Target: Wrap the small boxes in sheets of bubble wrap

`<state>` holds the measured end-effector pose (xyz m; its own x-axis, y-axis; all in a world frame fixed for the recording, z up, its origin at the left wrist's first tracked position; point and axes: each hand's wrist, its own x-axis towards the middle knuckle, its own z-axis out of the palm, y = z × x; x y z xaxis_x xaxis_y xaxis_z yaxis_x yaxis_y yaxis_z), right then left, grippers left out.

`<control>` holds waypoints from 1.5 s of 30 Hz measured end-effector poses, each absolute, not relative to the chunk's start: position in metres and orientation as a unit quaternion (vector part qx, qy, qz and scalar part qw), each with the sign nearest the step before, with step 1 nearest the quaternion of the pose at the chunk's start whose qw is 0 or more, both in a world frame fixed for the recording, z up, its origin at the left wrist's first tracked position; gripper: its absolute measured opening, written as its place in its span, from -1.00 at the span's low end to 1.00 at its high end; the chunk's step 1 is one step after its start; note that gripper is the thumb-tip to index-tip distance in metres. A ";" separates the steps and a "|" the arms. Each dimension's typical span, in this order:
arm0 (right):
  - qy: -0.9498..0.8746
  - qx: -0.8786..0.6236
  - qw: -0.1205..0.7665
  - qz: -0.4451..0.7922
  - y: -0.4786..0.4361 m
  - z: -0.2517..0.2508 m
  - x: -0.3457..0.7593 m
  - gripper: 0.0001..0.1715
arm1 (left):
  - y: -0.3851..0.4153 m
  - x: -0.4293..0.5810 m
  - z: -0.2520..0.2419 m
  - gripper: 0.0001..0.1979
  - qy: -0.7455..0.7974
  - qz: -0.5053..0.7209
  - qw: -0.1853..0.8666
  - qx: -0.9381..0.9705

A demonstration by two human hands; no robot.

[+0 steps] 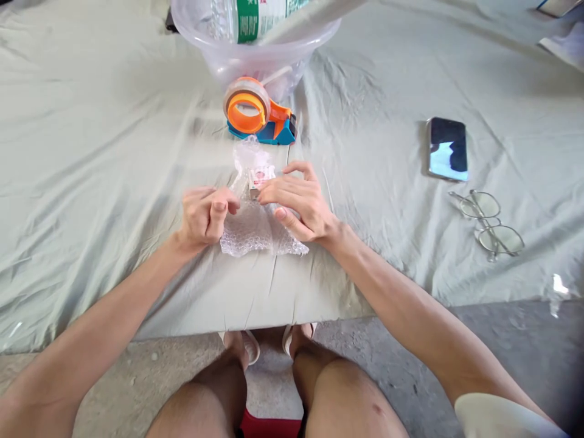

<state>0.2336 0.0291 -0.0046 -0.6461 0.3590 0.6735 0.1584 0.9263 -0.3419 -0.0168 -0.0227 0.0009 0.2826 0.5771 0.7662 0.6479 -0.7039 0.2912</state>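
A sheet of bubble wrap [249,234] lies crumpled on the cloth-covered table in front of me. On it rests a small white box [260,177] with pink-red print. My left hand [206,214] is closed at the wrap's left edge, fingers curled and thumb up; whatever it may hold is hidden. From the right, my right hand [298,201] reaches over the wrap with its fingers apart, fingertips at the box's right side. Just beyond the wrap stands an orange and blue tape dispenser [274,129] with a roll of clear tape [247,104].
A translucent plastic basin [255,58] behind the dispenser holds a green-labelled bottle [249,21] and a pale roll [314,21]. To the right lie a smartphone [448,149] and wire-framed glasses [490,224]. The grey-green tablecloth [114,134] is wrinkled; its front edge is near my knees.
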 end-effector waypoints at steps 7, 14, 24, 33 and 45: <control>-0.874 -0.245 0.416 0.052 0.038 -0.001 0.247 -0.16 | -0.017 -0.015 -0.001 -0.48 -0.486 -0.383 0.003 -0.785; -0.845 -0.343 0.408 0.045 0.042 0.000 0.249 -0.12 | -0.016 -0.008 0.001 -0.61 -0.574 -0.220 0.039 -0.788; -0.826 -0.414 0.377 0.066 0.048 0.000 0.247 -0.01 | -0.014 -0.006 0.009 -0.56 -0.559 -0.133 0.029 -0.818; -0.840 -0.448 0.299 0.063 0.051 -0.006 0.242 -0.34 | -0.004 -0.015 0.000 -0.34 -0.534 -0.155 -0.102 -0.825; -0.850 -0.362 0.367 0.107 0.049 -0.005 0.245 -0.40 | -0.002 -0.017 -0.003 -0.18 -0.524 -0.122 -0.100 -0.837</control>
<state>0.2445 0.0485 -0.0047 -0.4687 0.6939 0.5466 0.5366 0.7152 -0.4478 -0.0169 -0.0021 -0.0032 0.4213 0.9015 0.0994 0.8524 -0.4310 0.2960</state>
